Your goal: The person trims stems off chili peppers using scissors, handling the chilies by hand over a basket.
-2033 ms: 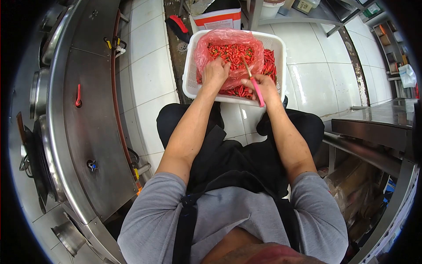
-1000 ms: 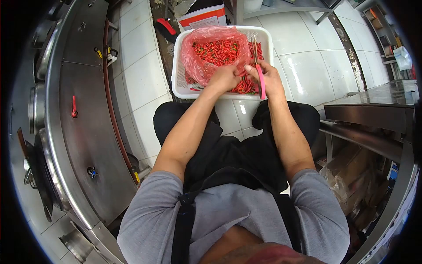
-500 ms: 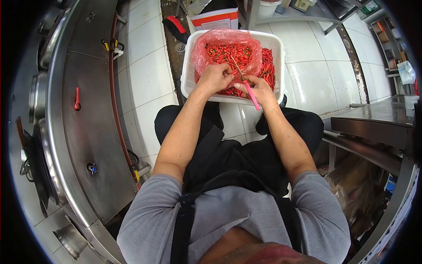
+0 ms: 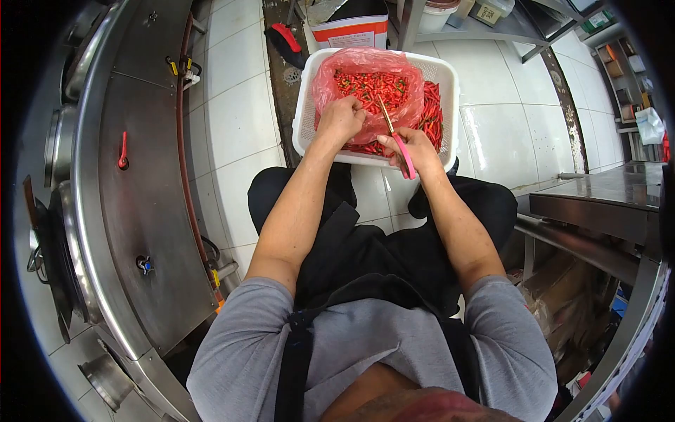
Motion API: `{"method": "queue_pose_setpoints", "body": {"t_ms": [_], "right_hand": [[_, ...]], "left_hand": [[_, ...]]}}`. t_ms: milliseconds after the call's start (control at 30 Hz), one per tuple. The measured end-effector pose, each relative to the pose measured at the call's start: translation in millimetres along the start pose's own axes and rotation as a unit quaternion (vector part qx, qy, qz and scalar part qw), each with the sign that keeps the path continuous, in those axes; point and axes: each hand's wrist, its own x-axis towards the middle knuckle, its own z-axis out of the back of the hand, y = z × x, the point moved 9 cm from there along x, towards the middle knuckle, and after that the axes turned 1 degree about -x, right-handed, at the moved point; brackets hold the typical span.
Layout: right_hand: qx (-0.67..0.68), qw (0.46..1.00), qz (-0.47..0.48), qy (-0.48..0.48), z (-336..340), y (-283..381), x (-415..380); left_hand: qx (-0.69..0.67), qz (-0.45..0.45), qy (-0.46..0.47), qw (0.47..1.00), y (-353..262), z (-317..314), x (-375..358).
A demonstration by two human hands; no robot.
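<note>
My right hand (image 4: 419,150) grips a pair of scissors (image 4: 403,155) with pink handles, its metal blades pointing up and away over the front of a pink plastic bag (image 4: 330,76). My left hand (image 4: 341,121) is closed at the bag's near left side; whatever its fingertips pinch is too small to make out. Inside the bag lies a heap of small cut red chillies (image 4: 376,88), some with green ends. Longer red chillies (image 4: 432,126) fill the white plastic basket (image 4: 450,77) around the bag's right and near sides.
Behind the basket stand an orange-and-white container (image 4: 351,35) and a red-and-black object (image 4: 285,41). A steel counter (image 4: 151,190) with a red lever runs along the left. On the right are a steel table (image 4: 605,190) and a shelf (image 4: 485,32) with tubs. White tiles (image 4: 492,133) cover the floor.
My left hand has drawn slightly back from the scissors, leaving a wider gap between the hands. The scissors have turned, showing a handle loop and more of the blades.
</note>
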Motion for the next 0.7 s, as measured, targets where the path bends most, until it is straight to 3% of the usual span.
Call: {"method": "queue_pose_setpoints", "body": {"t_ms": [67,267,467,600,700], "right_hand": [[0.034,0.999,-0.012,0.026,-3,5,-7],[0.019,0.999,-0.005,0.026,1,14,-11],[0.009,0.998,-0.057,0.033,4,2,-6],[-0.017,0.998,-0.049,0.029,2,-4,-3],[0.042,0.999,-0.02,0.021,0,-5,0]], "left_hand": [[-0.011,-0.009,-0.012,1.0,-8,3,-2],[-0.068,-0.079,0.065,0.992,-33,-11,-8],[-0.063,-0.062,0.04,0.995,-20,-15,-2],[-0.034,-0.032,-0.018,0.999,-5,-9,3],[-0.015,-0.034,-0.042,0.998,-2,-7,3]]}}
